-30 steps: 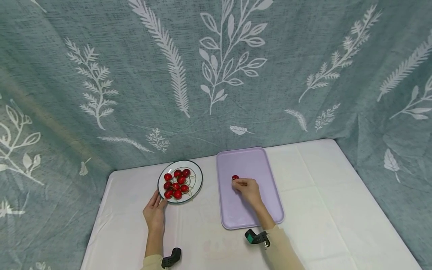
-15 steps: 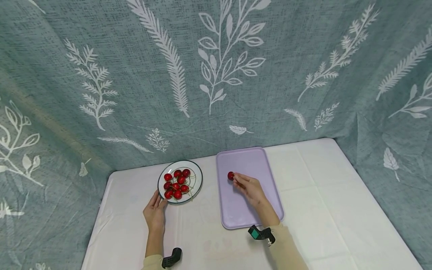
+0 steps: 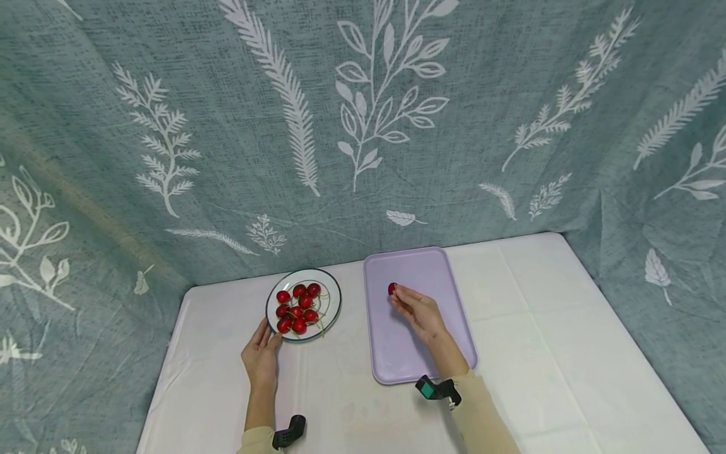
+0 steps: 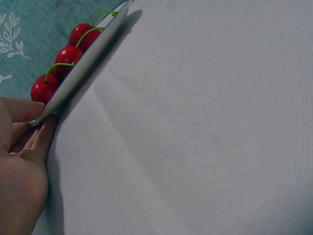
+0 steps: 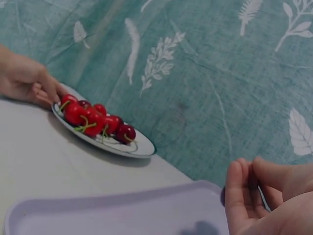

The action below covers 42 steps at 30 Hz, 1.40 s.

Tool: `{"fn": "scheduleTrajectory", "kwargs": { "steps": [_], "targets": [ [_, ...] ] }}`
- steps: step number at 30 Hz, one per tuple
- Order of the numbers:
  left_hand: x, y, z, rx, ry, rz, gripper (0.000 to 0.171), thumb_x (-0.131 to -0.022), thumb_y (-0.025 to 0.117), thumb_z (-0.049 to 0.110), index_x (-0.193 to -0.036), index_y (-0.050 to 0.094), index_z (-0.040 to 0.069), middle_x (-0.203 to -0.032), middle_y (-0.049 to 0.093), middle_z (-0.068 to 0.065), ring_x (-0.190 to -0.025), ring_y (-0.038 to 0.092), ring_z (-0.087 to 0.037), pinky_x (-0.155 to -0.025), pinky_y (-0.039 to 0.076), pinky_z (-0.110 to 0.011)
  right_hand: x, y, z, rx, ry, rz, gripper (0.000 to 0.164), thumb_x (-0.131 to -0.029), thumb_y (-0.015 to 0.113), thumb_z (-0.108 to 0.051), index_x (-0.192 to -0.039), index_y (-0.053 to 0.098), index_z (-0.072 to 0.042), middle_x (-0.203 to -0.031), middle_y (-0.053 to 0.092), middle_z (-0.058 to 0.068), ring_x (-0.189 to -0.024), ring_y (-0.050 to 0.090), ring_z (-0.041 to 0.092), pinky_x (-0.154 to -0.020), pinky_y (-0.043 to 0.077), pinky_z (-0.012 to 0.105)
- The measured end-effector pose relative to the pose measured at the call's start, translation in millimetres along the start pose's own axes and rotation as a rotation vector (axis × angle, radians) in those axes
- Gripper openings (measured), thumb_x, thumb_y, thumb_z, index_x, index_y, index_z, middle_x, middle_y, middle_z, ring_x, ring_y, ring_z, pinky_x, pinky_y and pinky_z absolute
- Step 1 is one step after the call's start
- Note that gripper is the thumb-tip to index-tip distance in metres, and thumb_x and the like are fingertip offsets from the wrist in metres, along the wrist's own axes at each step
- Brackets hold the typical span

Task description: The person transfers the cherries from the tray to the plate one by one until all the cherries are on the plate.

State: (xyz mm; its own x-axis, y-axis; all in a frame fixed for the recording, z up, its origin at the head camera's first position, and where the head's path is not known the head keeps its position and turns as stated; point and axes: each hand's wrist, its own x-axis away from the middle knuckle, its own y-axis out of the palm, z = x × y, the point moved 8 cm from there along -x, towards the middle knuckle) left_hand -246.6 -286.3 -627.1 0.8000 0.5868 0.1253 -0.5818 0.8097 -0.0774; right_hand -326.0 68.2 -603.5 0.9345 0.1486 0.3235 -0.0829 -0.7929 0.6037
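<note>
Several red cherries [image 3: 305,301] with green stems lie on a white plate [image 3: 331,299] with a dark rim. My left hand [image 3: 261,357] holds that plate at its near left edge, thumb over the rim and fingers below, as the left wrist view shows. Over a lilac tray [image 3: 397,359], my right hand [image 3: 421,313] pinches a single dark red cherry [image 3: 392,288] between thumb and fingertips. In the right wrist view the fingers [image 5: 235,196] hide most of this cherry.
A white cloth [image 3: 527,328] covers the table under plate and tray. Behind it hangs a blue-green leaf-patterned curtain [image 3: 238,157]. The tray stands to the right of the plate, with a strip of cloth between them.
My right hand has risen from the tray's surface with the cherry, turned a little, and shifted slightly toward the back. The left hand and the plate have stayed in place.
</note>
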Motion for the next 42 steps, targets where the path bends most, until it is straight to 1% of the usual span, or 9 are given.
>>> {"fn": "scheduleTrajectory", "kwargs": {
  "steps": [5, 11, 19, 23, 26, 31, 35, 39, 42],
  "targets": [
    [0.4, 4.2, 0.7, 0.0, -0.001, -0.018, 0.055, -0.091, 0.057, -0.003, -0.145, 0.043, -0.002, -0.148, 0.044, -0.018, -0.136, 0.043, -0.03, -0.099, 0.045, -0.015, 0, 3, -1, 0.034, -0.028, 0.02, 0.036, -0.095, 0.056, 0.004, -0.128, 0.052, 0.018, -0.091, 0.072, 0.008, -0.083, 0.07, 0.011, -0.08, 0.059, 0.021],
    [1.2, 2.5, 2.6, -0.005, 0.002, -0.015, 0.055, -0.092, 0.058, -0.002, -0.145, 0.043, -0.002, -0.147, 0.045, -0.018, -0.135, 0.044, -0.03, -0.098, 0.045, -0.015, -5, 14, 6, 0.071, -0.005, -0.009, 0.039, -0.095, 0.057, 0.003, -0.13, 0.05, 0.018, -0.093, 0.072, 0.009, -0.084, 0.07, 0.011, -0.082, 0.059, 0.021],
    [-0.1, 0.5, 3.3, 0.002, 0.01, -0.01, 0.055, -0.091, 0.058, -0.003, -0.144, 0.044, -0.003, -0.147, 0.045, -0.02, -0.135, 0.044, -0.031, -0.096, 0.046, -0.012, -14, 27, 18, 0.059, 0.011, -0.018, 0.037, -0.095, 0.055, 0.007, -0.13, 0.049, 0.02, -0.091, 0.071, 0.01, -0.081, 0.069, 0.01, -0.08, 0.059, 0.021],
    [-0.5, -0.9, 3.4, 0.002, 0.01, -0.007, 0.055, -0.091, 0.058, -0.003, -0.144, 0.044, -0.003, -0.147, 0.044, -0.021, -0.135, 0.044, -0.031, -0.096, 0.046, -0.012, -18, 39, 25, 0.033, 0.04, -0.071, 0.039, -0.096, 0.052, 0.008, -0.132, 0.046, 0.02, -0.09, 0.071, 0.009, -0.081, 0.069, 0.011, -0.079, 0.06, 0.021],
    [0.0, -2.2, 1.8, -0.015, 0.0, -0.004, 0.055, -0.091, 0.059, -0.001, -0.144, 0.045, -0.002, -0.147, 0.045, -0.019, -0.135, 0.044, -0.03, -0.097, 0.046, -0.013, -21, 50, 33, 0.019, 0.088, -0.111, 0.039, -0.097, 0.05, 0.007, -0.134, 0.045, 0.019, -0.089, 0.071, 0.007, -0.081, 0.069, 0.01, -0.078, 0.06, 0.02],
    [0.6, -3.0, -0.8, -0.017, -0.006, 0.001, 0.055, -0.091, 0.058, -0.002, -0.144, 0.044, -0.001, -0.148, 0.044, -0.018, -0.136, 0.044, -0.029, -0.097, 0.046, -0.014, -24, 72, 47, 0.096, 0.164, -0.205, 0.039, -0.098, 0.05, 0.004, -0.134, 0.046, 0.018, -0.087, 0.071, 0.003, -0.079, 0.069, 0.009, -0.076, 0.059, 0.018],
    [1.2, -4.0, 0.0, -0.017, -0.001, 0.009, 0.055, -0.091, 0.058, -0.002, -0.145, 0.044, -0.001, -0.148, 0.044, -0.018, -0.135, 0.043, -0.03, -0.097, 0.046, -0.013, -26, 87, 59, 0.124, 0.186, -0.276, 0.039, -0.098, 0.049, 0.004, -0.134, 0.045, 0.019, -0.089, 0.07, 0.003, -0.08, 0.069, 0.008, -0.08, 0.059, 0.019],
    [1.4, -2.4, 2.9, 0.004, 0.006, 0.003, 0.055, -0.091, 0.058, -0.004, -0.144, 0.044, -0.002, -0.148, 0.043, -0.02, -0.135, 0.043, -0.032, -0.097, 0.046, -0.014, -30, 93, 71, 0.101, 0.19, -0.304, 0.036, -0.098, 0.052, 0.003, -0.131, 0.05, 0.017, -0.09, 0.07, 0.004, -0.08, 0.068, 0.008, -0.08, 0.059, 0.02],
    [0.9, -0.4, 3.6, 0.018, 0.002, 0.003, 0.055, -0.09, 0.058, -0.005, -0.144, 0.044, -0.003, -0.147, 0.044, -0.021, -0.135, 0.043, -0.031, -0.096, 0.046, -0.013, -33, 98, 78, 0.054, 0.193, -0.344, 0.032, -0.095, 0.058, 0.001, -0.124, 0.059, 0.014, -0.09, 0.071, 0.006, -0.08, 0.069, 0.009, -0.079, 0.059, 0.02]
  ]
}}
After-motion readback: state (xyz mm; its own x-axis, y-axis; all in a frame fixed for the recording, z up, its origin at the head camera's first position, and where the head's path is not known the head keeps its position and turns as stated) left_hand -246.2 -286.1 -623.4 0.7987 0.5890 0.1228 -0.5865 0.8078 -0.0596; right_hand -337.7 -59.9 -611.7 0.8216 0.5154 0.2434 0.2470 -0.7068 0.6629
